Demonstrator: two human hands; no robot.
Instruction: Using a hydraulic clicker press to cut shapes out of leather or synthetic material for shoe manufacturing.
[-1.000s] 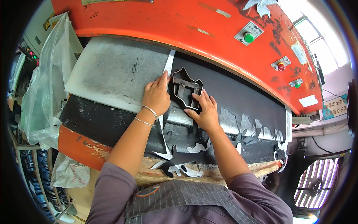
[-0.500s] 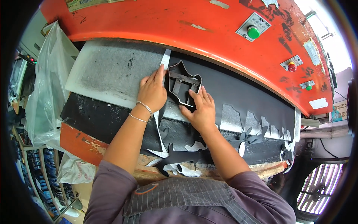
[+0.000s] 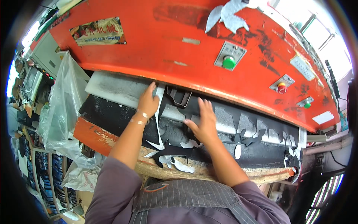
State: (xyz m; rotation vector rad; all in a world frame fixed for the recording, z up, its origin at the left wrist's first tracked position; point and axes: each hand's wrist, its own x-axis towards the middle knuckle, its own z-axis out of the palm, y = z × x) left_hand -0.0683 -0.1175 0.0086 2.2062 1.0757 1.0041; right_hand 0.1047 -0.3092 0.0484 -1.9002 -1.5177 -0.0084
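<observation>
A metal cutting die with crossbars inside its outline rests on a black sheet, its far part hidden under the red press's lower edge. My left hand lies left of the die, fingers stretched out on the pale strip along the sheet's edge and the white cutting board. To the right of the die and nearer me, my right hand is raised with thumb and fingers apart. It holds nothing and is clear of the die.
The red press spans the far side, with green buttons and a red knob on its front. Black and white offcuts hang over the near wooden edge. A clear plastic bag hangs at left.
My right hand has let go of the die and drawn back from it, fingers spreading. The view has tilted up, showing more of the press; its edge now covers the die's far end.
</observation>
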